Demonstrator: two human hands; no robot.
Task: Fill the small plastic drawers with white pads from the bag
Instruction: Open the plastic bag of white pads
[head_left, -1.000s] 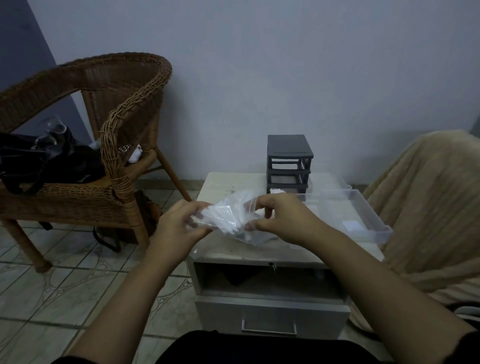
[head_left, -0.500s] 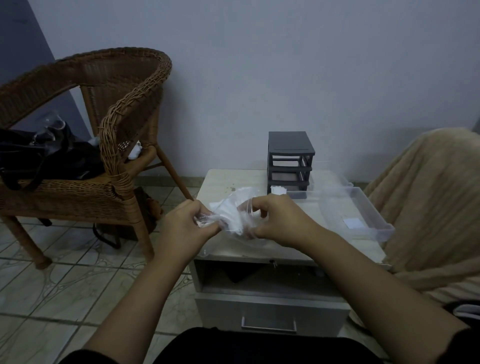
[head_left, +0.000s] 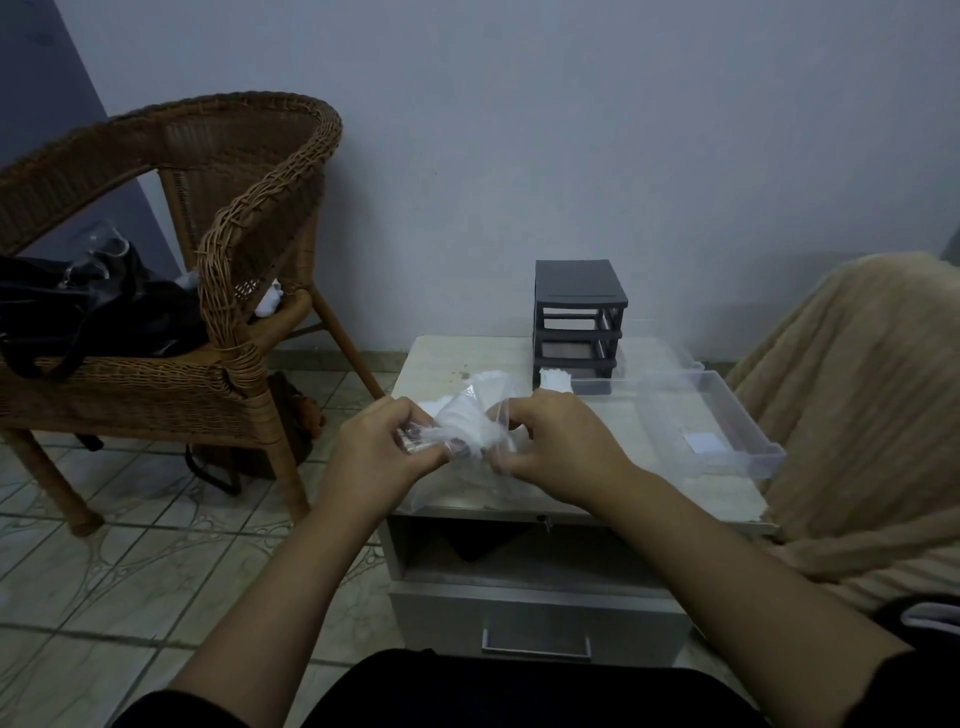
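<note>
A clear plastic bag (head_left: 475, 415) of white pads is held just above the front of the small table (head_left: 441, 358). My left hand (head_left: 376, 449) pinches its left side and my right hand (head_left: 556, 447) grips its right side. The dark grey drawer frame (head_left: 579, 317) stands at the back of the table with its slots showing no drawers. A clear drawer (head_left: 711, 421) lies on the table to the right with one white pad (head_left: 701, 442) inside. Another clear drawer (head_left: 597, 385) lies in front of the frame with white pads (head_left: 556, 378) at its left end.
A wicker chair (head_left: 234, 291) with a black bag (head_left: 88, 312) on its seat stands on the tiled floor at the left. A beige blanket-covered seat (head_left: 857, 405) sits close on the right. The table has an open shelf and a drawer (head_left: 535, 623) below.
My hands have moved closer together and the bag has bunched up between them. The view has shifted slightly, with everything sitting a little higher in frame.
</note>
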